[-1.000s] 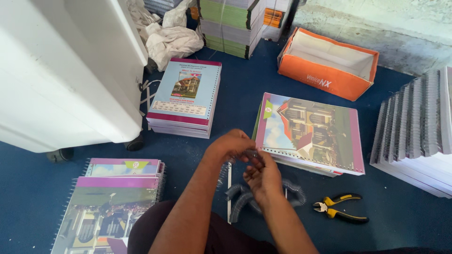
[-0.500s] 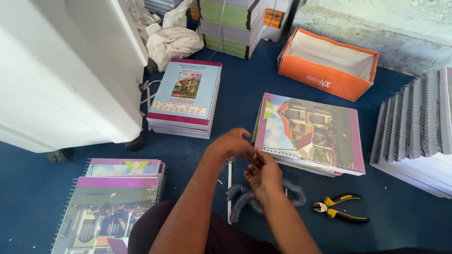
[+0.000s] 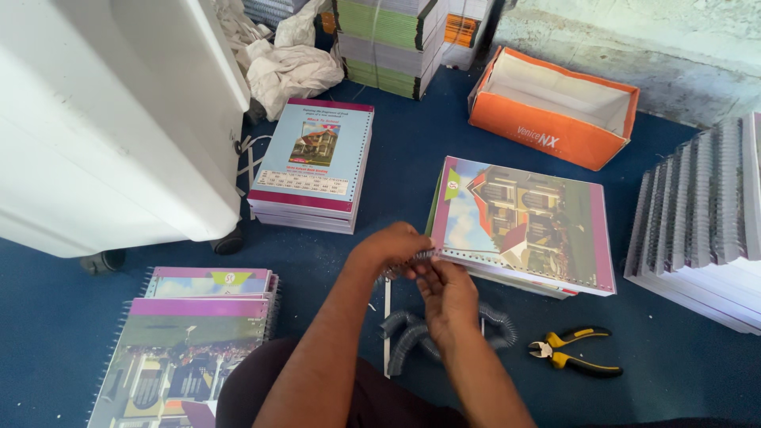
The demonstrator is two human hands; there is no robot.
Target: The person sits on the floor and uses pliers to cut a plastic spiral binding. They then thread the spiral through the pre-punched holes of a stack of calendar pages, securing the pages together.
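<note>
left hand (image 3: pixel 394 244) + right hand (image 3: pixel 445 287): fingers pinching wire spiral coil (image 3: pixel 408 264) | springy, light, likely snags | grip at punched book (image 3: pixel 523 226) edge

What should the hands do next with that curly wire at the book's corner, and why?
Probably keep twisting the grey wire spiral along the punched edge of the house-picture book. Both the left hand and the right hand pinch it at the near corner, and most holes look unthreaded.
</note>
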